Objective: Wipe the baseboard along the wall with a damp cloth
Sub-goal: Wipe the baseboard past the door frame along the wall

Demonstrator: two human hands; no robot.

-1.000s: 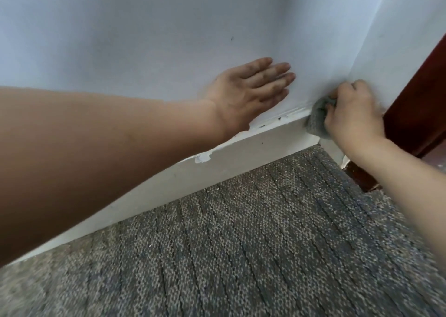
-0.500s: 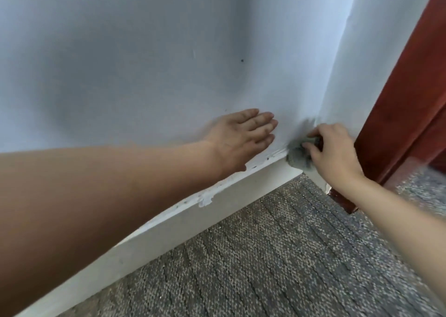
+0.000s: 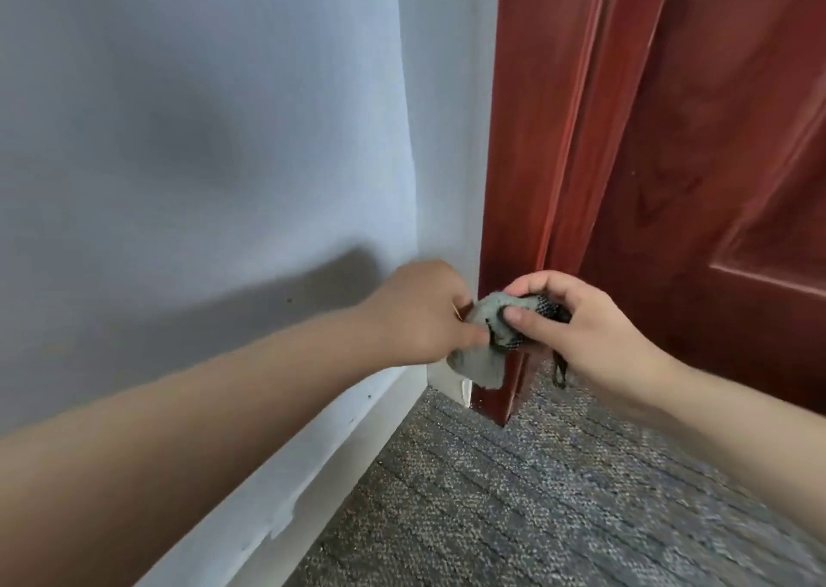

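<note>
A crumpled grey cloth with a dark patterned part hangs in the air in front of the wall corner, clear of the baseboard. My left hand pinches its left edge and my right hand grips its right side with thumb and fingers. The white baseboard runs from the lower left up to the corner, with chipped paint and dark specks along its top edge.
A pale wall stands on the left. A dark red door frame and door stand right of the corner. Grey patterned carpet covers the floor.
My left hand came off the wall and took hold of the cloth. My right hand lifted the cloth away from the baseboard corner. The view swung right toward the door.
</note>
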